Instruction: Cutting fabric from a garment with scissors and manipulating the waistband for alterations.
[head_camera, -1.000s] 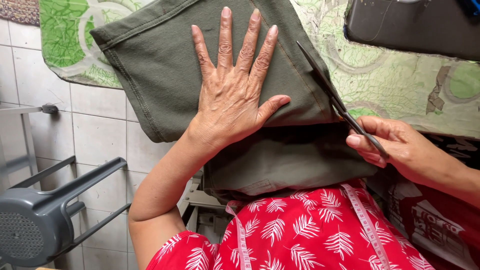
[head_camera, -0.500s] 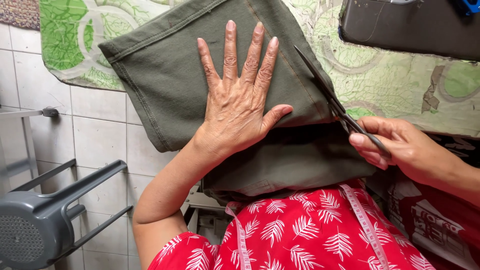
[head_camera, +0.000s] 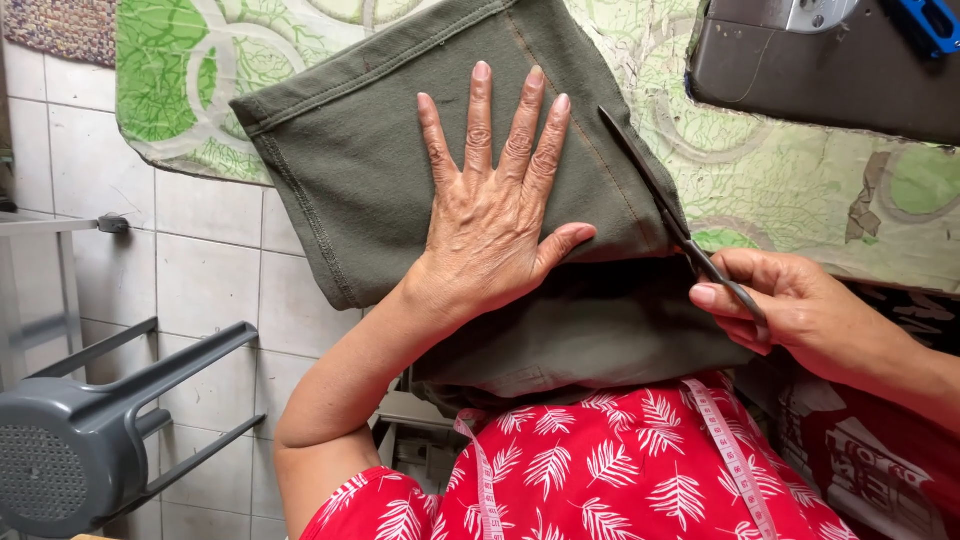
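A folded olive-green garment (head_camera: 360, 170) lies across the table edge, its stitched hem toward the upper left. My left hand (head_camera: 495, 215) rests flat on it, fingers spread, pinning the cloth down. My right hand (head_camera: 790, 305) grips dark scissors (head_camera: 668, 215) by the handles. The blades run along the garment's right edge, tips pointing up and away from me. A white measuring tape (head_camera: 728, 450) hangs around my neck over a red leaf-print top.
A green-patterned table covering (head_camera: 800, 175) lies under the garment. A dark sewing machine base (head_camera: 830, 65) sits at the upper right. A grey plastic stool (head_camera: 90, 450) lies tipped on the white tiled floor (head_camera: 200, 270) at lower left.
The view has shifted slightly. My left hand stays flat on the garment. The scissors have crept a little further up along the cloth's right edge.
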